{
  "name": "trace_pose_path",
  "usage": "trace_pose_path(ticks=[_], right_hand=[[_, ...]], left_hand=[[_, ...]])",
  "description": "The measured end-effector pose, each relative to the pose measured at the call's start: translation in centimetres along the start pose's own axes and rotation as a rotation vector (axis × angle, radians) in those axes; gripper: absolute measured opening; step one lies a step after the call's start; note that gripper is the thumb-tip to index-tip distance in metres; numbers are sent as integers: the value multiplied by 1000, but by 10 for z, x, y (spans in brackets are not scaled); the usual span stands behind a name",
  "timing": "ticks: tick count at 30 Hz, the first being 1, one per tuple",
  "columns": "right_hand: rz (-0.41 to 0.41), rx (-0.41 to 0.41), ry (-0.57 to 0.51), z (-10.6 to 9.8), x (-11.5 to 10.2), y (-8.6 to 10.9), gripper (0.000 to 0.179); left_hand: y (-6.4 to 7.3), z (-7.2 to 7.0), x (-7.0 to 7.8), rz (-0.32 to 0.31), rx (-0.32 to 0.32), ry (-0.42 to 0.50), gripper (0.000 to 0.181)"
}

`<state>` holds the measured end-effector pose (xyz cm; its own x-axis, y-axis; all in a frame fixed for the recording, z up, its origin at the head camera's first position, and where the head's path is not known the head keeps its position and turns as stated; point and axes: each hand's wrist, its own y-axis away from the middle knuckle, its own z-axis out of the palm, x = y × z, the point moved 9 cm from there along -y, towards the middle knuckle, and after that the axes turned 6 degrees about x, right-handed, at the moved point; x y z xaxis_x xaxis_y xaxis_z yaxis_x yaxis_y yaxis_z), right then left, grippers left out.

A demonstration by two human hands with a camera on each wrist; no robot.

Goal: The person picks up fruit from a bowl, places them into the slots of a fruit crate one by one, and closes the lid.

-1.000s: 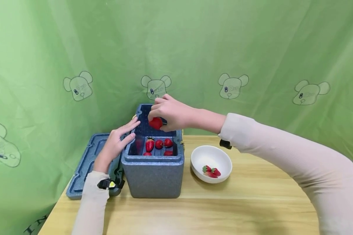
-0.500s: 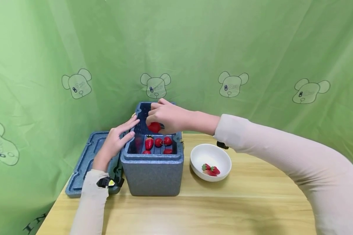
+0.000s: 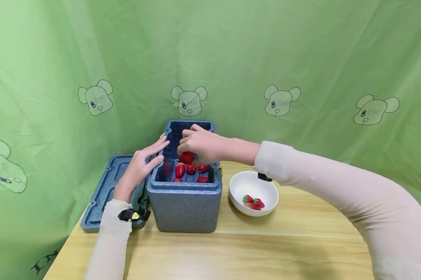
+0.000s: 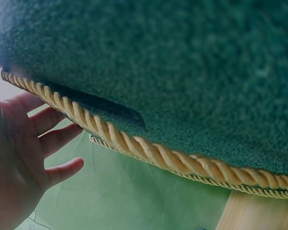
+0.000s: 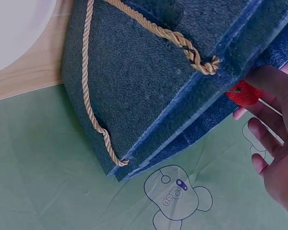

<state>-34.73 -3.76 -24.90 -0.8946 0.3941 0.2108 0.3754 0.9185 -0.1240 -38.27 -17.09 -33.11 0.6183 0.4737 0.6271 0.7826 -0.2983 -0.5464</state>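
A blue-grey foam box (image 3: 186, 212) stands on the table with its top uncovered. My right hand (image 3: 208, 146) reaches over its right side, pinching a strawberry (image 5: 245, 94) between thumb and fingers, low inside the opening. Below it on the box floor lie another strawberry (image 3: 180, 170), two round cherry-like fruits (image 3: 191, 169) and more red fruit (image 3: 202, 179) near the front wall. My left hand (image 3: 140, 165) rests at the box's left rim with fingers spread. In the left wrist view, its fingers show beyond the rope handle (image 4: 149, 151).
The box's lid (image 3: 102, 200) lies to its left, under my left forearm. Right of the box, a white bowl (image 3: 236, 186) has several strawberries (image 3: 254, 204) in it. A green curtain (image 3: 231, 46) hangs behind the wooden table (image 3: 252, 249).
My right hand has lowered the strawberry deeper into the box, toward the fruit on its floor. My left hand stays at the rim.
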Motion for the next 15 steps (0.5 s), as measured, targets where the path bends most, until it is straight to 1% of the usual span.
trace_pose_path(ticks=[9, 15], right_hand=[[11, 15, 30, 1, 3, 1, 44], [11, 20, 34, -1, 5, 3, 44]], left_hand=[[-1, 0, 0, 1, 3, -1, 50], [0, -1, 1, 0, 8, 0, 49]])
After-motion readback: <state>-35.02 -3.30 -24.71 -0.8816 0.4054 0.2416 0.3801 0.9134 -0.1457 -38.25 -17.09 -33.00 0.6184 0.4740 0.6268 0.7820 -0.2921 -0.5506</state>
